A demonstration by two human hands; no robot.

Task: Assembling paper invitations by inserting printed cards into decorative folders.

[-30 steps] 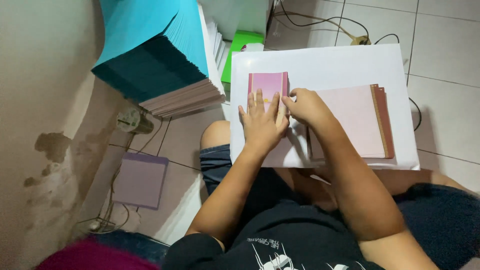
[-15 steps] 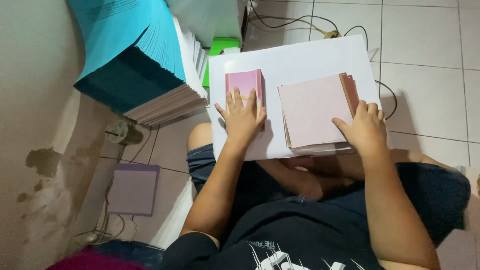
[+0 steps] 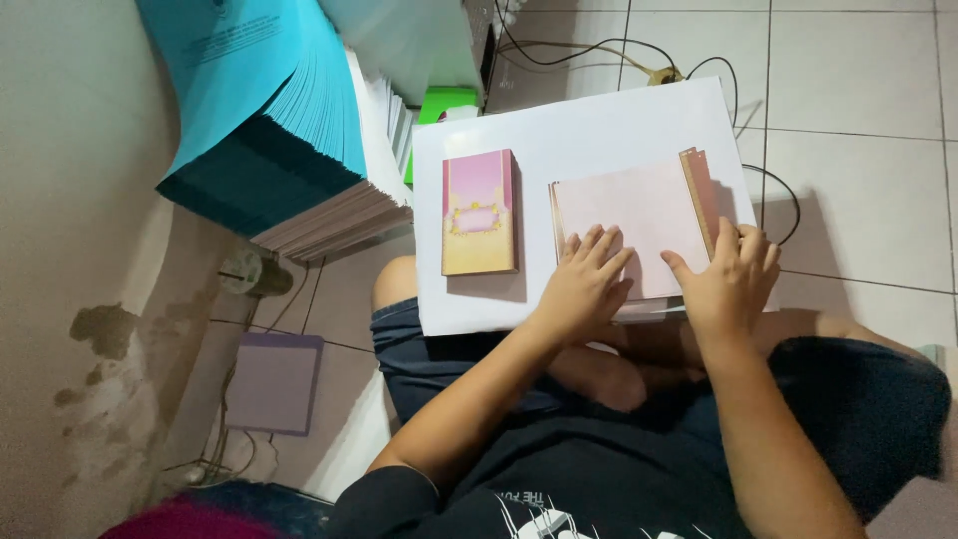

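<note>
On the white board (image 3: 589, 130) across the person's lap lies a stack of pale pink sheets (image 3: 629, 225), its long axis running left to right, the brown-edged end toward the right. Left hand (image 3: 584, 289) rests flat on the stack's near left corner, fingers spread. Right hand (image 3: 733, 284) presses the near right corner, fingers loosely together, thumb out on the sheet. Just beside the stack, apart from it, a folded pink and yellow card (image 3: 479, 212) lies lengthwise away from the person. Bare board shows beyond both.
</note>
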